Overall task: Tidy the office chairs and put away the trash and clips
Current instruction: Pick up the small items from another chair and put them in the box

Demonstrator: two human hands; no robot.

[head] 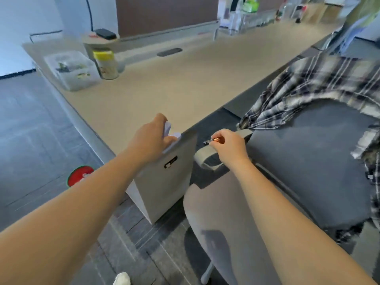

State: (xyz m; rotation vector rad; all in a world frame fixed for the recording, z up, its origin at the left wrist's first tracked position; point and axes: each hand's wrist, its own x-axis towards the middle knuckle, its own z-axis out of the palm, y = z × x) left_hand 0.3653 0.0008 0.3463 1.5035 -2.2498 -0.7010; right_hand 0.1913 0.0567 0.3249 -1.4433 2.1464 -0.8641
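Note:
My left hand [153, 138] is closed on crumpled white paper [169, 131] at the near edge of the long beige desk [185, 79]. My right hand [230, 146] pinches a small orange and black clip [211, 140] just above the grey armrest [207, 159] of an office chair [308, 161]. The chair has a dark grey mesh back, and a plaid shirt [308, 89] hangs over its top. At the desk's far left corner stands a clear plastic box [72, 68] with several small items inside.
A grey drawer cabinet [168, 182] stands under the desk edge below my left hand. A yellow-lidded canister [106, 64] sits beside the clear box. A red round object [80, 177] lies on the grey floor at left. Clutter lines the desk's far end.

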